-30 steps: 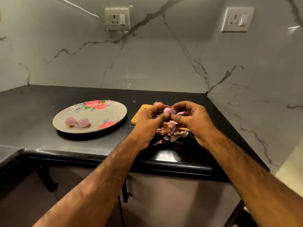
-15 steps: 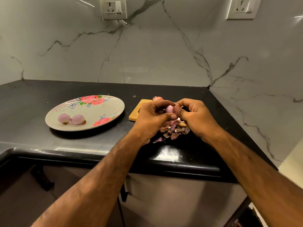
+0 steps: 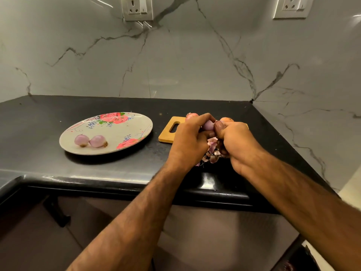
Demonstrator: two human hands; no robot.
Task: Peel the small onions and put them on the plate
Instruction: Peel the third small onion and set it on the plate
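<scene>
Black counter, with the flowery plate on the left and a wooden board just right of it. My left hand and right hand meet over the board, both sets of fingers curled tight on one small onion. There's a pile of skins underneath. Two peeled onions sit touching on the plate's near side.

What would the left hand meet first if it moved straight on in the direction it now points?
Probably the right hand, which grips the same small onion just ahead of the left hand; depth is hard to judge.
</scene>
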